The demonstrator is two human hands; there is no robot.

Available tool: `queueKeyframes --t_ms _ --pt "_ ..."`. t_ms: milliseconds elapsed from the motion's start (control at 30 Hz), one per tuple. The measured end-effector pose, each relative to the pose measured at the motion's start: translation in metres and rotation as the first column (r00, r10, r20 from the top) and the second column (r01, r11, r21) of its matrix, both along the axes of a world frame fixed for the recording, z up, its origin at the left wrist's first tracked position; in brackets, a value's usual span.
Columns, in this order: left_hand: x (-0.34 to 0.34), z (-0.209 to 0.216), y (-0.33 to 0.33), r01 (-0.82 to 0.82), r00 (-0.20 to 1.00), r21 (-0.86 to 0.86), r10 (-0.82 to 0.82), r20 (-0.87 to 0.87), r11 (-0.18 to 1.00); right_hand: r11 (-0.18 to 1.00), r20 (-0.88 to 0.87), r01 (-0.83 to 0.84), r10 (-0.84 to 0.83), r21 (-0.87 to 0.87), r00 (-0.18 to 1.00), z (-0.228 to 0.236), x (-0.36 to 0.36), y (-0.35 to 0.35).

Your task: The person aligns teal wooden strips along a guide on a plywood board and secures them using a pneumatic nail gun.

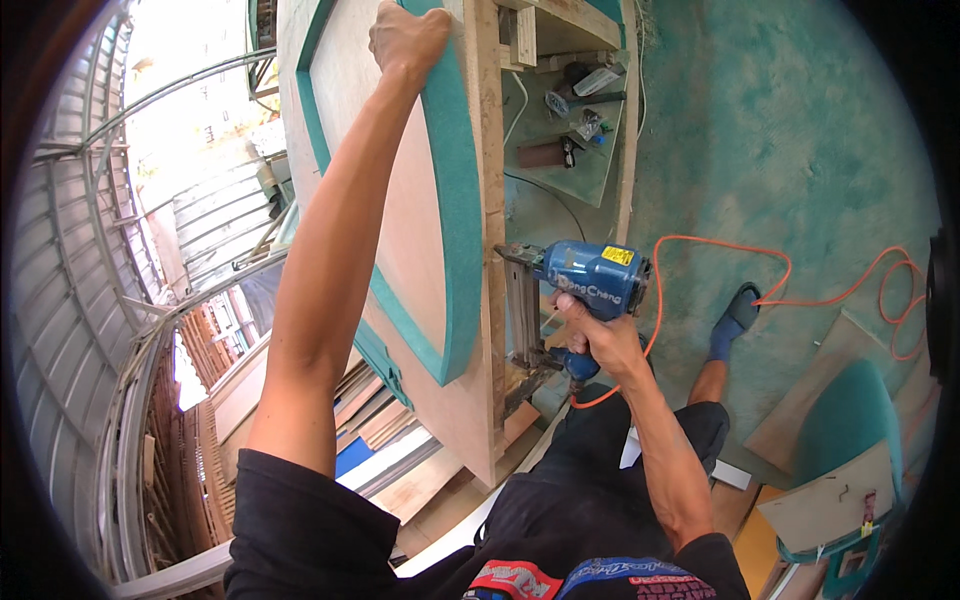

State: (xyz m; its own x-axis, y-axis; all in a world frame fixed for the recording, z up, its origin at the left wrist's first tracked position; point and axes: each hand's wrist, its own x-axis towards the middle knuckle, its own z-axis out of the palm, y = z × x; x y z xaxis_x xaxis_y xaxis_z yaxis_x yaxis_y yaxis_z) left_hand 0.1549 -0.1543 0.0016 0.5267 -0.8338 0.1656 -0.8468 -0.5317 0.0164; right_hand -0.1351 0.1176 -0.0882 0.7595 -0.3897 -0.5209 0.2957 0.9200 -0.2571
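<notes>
My left hand (405, 40) is stretched up and grips the upper edge of a plywood panel (400, 200) with a teal curved trim (455, 190). My right hand (598, 340) holds the handle of a blue pneumatic nail gun (580, 285), whose nose presses sideways against the panel's wooden side edge (492, 250). An orange air hose (780, 290) runs from the gun's base across the floor to the right.
A wooden frame shelf (565, 150) behind the panel holds several small tools. Stacked boards (370, 420) lie at lower left. My foot in a blue slipper (735, 320) rests on the teal-dusted floor. A teal-edged cut piece (840, 470) stands at lower right.
</notes>
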Motion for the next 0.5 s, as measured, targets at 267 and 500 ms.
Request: queueKeyframes --t_ms 267,500 --pt "0.017 -0.010 0.000 0.065 0.995 0.029 -0.067 0.072 0.997 0.999 -0.036 -0.042 0.040 -0.033 0.999 0.016 0.012 -0.002" --pt "0.006 -0.007 -0.003 0.023 0.999 0.000 -0.023 0.035 1.000 0.996 -0.047 -0.045 0.041 -0.081 0.998 0.016 0.009 -0.001"
